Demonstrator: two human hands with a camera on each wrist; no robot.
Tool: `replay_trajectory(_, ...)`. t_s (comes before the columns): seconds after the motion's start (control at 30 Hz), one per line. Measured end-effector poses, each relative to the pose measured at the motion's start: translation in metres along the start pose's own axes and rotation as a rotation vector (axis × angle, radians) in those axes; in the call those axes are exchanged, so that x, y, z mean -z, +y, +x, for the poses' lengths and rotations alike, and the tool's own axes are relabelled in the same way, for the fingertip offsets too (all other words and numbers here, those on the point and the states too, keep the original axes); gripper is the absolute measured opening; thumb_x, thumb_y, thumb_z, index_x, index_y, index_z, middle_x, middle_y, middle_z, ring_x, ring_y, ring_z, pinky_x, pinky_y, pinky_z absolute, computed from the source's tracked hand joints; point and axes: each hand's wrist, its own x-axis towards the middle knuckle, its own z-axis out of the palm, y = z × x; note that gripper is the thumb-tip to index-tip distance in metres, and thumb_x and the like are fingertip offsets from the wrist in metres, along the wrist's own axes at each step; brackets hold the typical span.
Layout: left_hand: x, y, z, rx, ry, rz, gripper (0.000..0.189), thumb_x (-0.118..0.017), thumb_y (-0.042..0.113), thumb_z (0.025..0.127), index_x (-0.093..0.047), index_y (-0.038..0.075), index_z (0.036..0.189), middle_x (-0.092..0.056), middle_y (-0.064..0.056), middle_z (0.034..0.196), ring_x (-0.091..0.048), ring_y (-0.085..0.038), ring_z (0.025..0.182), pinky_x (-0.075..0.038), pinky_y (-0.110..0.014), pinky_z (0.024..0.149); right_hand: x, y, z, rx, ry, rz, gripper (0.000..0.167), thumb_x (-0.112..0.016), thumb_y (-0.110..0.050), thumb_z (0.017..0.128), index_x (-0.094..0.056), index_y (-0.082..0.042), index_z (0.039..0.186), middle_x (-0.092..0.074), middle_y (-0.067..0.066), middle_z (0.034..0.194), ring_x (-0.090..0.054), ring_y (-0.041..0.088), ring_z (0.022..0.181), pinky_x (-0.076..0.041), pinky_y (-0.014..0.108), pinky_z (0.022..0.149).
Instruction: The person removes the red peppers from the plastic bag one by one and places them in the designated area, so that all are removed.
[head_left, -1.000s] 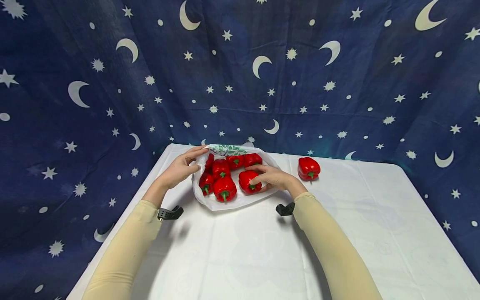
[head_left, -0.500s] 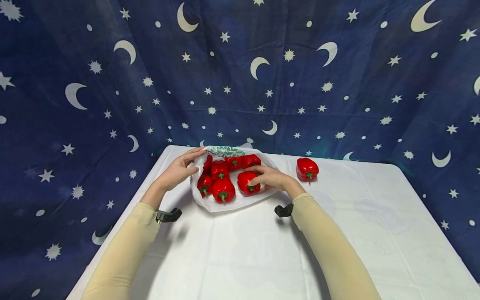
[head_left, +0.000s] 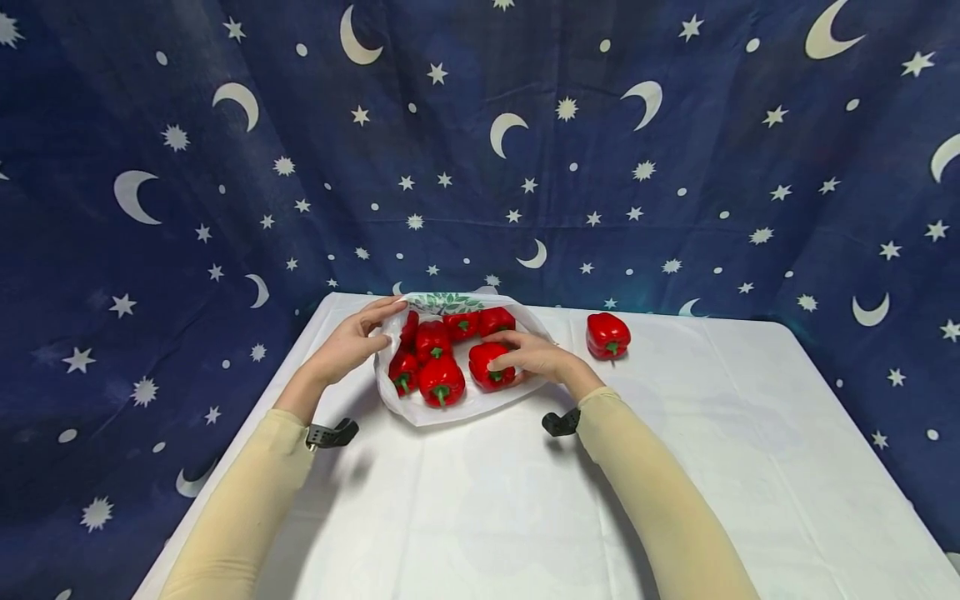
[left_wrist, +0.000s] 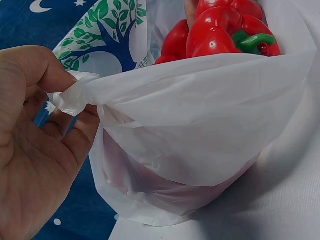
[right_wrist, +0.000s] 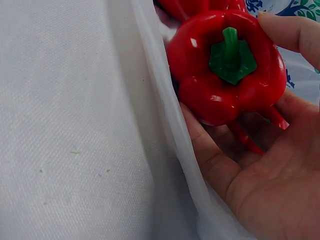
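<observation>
A white plastic bag (head_left: 457, 417) with a green leaf print lies on its side, its mouth facing me. My left hand (head_left: 347, 343) pinches the left edge of the mouth between thumb and fingers; the left wrist view shows the film (left_wrist: 175, 120) bunched there. Inside the bag my right hand (head_left: 538, 358) grips a red bell pepper (head_left: 486, 367), fingers around its side and thumb against it. Its green stem (right_wrist: 231, 52) points at the right wrist camera. Several more red bell peppers, one of them in front (head_left: 441, 383), fill the left and back of the bag.
One more red bell pepper (head_left: 608, 336) sits outside the bag, to its right on the white-covered table (head_left: 712, 467). A dark blue curtain (head_left: 450, 83) with moons and stars hangs behind the table and along its left side.
The whole head view has drifted slightly left. Both hands keep their places on the bag and the pepper.
</observation>
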Motion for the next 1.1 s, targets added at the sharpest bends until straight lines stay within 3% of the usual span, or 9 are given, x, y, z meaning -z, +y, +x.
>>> replay_trajectory(0.2, 0.0, -0.002, -0.001, -0.003, -0.001, -0.003, 0.061, -0.051, -0.008, 0.093, -0.048, 0.006, 0.153, -0.031, -0.004, 0.164, -0.022, -0.025, 0.152, -0.019, -0.053, 0.121, 0.0, 0.0, -0.004, 0.008, 0.007, -0.031, 0.071, -0.081, -0.026, 0.082, -0.055, -0.018, 0.148, -0.047, 0.011, 0.143, -0.053, 0.029, 0.119, -0.059, 0.041, 0.079)
replay_trajectory(0.6, -0.001, -0.002, -0.002, -0.005, 0.002, -0.004, 0.062, -0.052, -0.008, 0.092, -0.049, 0.007, 0.152, -0.031, -0.005, 0.163, -0.022, -0.026, 0.152, -0.018, -0.053, 0.121, 0.004, -0.013, -0.031, 0.055, -0.033, -0.048, 0.071, -0.077, -0.028, 0.086, -0.05, -0.021, 0.151, -0.047, 0.011, 0.141, -0.055, 0.029, 0.109, -0.053, 0.035, 0.076)
replay_trajectory(0.93, 0.0, 0.0, -0.003, -0.01, 0.002, 0.009, 0.061, -0.051, -0.007, 0.093, -0.05, 0.009, 0.153, -0.032, -0.002, 0.163, -0.022, -0.023, 0.152, -0.019, -0.053, 0.121, 0.018, -0.022, -0.067, 0.08, -0.063, -0.069, 0.067, -0.077, -0.026, 0.087, -0.053, -0.023, 0.15, -0.051, 0.009, 0.14, -0.055, 0.031, 0.118, -0.055, 0.049, 0.088)
replay_trajectory(1.1, 0.002, -0.001, -0.004, -0.017, 0.001, 0.01, 0.059, -0.051, -0.006, 0.094, -0.051, 0.007, 0.152, -0.033, -0.003, 0.163, -0.022, -0.024, 0.152, -0.02, -0.054, 0.121, 0.034, -0.019, -0.086, 0.079, -0.042, -0.047, 0.067, -0.076, -0.023, 0.087, -0.051, -0.019, 0.15, -0.049, 0.012, 0.144, -0.052, 0.034, 0.123, -0.057, 0.044, 0.086)
